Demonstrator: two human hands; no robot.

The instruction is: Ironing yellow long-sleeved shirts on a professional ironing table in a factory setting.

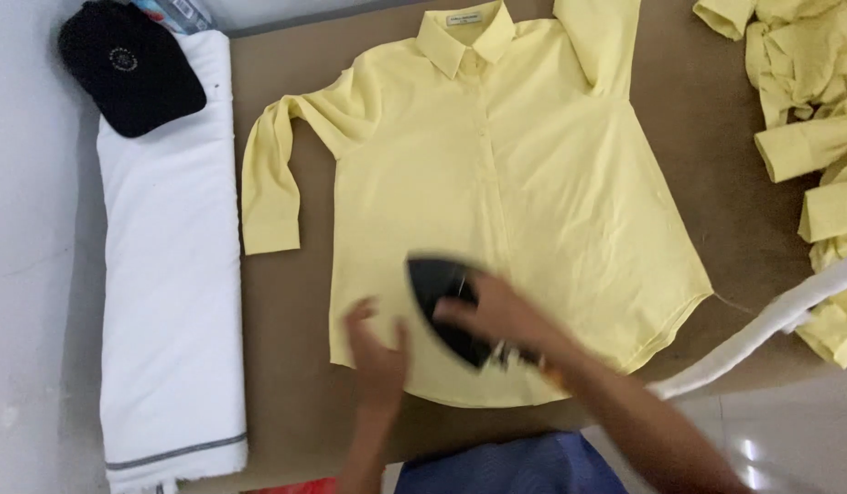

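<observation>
A pale yellow shirt (496, 174) lies flat, front up, on a brown board (286, 366), collar at the far end. My right hand (496, 316) grips a black iron (434, 285) that rests on the shirt's lower front, its tip pointing up and to the left. My left hand (377, 352) lies flat on the hem just left of the iron, fingers spread, pressing the cloth down. The iron's rear is hidden under my right hand, and the image is blurred there.
A folded white cloth (167, 274) lies along the left of the board, with a black cap (130, 66) at its far end. A pile of crumpled yellow garments (812, 137) sits at the right. A white cord (762, 329) runs across the lower right.
</observation>
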